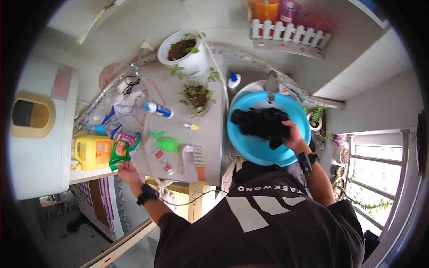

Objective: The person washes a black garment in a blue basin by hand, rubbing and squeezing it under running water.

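In the head view, my left hand [128, 173] is closed at the near edge of a green and pink plastic packet [121, 151], its fingers pinched against it. The packet stands tilted at the left end of the counter. My right hand [294, 136] grips the right side of a dark wet cloth [261, 123], with the fingertips partly hidden by it. This cloth is bunched up in a round blue basin [267, 157], where some whitish suds show near the far side. A grey tap [271, 85] stands over the basin's far rim.
A yellow jug [92, 152] is beside the packet. Along the grey counter [212, 154] lie a blue-white tube [158, 110], a green bottle [167, 144], a red-white tube [163, 161] and a brush [199, 163]. Potted plants [195, 97] stand farther back; a white washing machine [40, 129] is far left.
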Demonstrator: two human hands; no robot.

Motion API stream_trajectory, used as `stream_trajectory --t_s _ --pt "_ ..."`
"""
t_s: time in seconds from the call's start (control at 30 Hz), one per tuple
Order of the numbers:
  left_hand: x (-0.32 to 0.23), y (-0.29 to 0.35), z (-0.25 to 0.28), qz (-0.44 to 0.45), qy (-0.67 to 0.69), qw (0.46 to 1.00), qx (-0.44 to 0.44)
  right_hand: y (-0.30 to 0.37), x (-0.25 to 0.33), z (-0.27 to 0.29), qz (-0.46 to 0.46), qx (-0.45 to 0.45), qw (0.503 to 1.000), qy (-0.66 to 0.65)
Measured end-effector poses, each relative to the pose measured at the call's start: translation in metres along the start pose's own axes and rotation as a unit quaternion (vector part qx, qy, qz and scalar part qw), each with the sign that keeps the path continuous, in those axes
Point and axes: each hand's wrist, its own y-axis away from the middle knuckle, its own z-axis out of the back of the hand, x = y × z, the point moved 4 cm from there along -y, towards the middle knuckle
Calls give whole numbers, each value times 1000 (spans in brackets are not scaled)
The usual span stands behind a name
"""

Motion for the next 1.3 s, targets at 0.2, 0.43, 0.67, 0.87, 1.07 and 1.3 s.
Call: stream_trajectory --t_s 0.2,0.43,0.67,0.87,1.07,1.3 --pt "54 208 -234 149 88 982 75 16 4 -31 -7 110 993 -48" --pt "231 279 -417 -26 -323 856 403 26 -4 -62 -49 194 975 -94" --pt "240 342 -442 -177 -378 730 541 32 35 -52 16 209 972 -104" --pt "268 311 -419 -138 -487 707 494 36 29 -53 14 192 970 -149" --pt "331 313 -397 457 -148 808 342 14 9 -31 -42 146 988 -36" --pt "309 300 -393 237 -385 796 403 -18 21 17 90 -66 960 257"
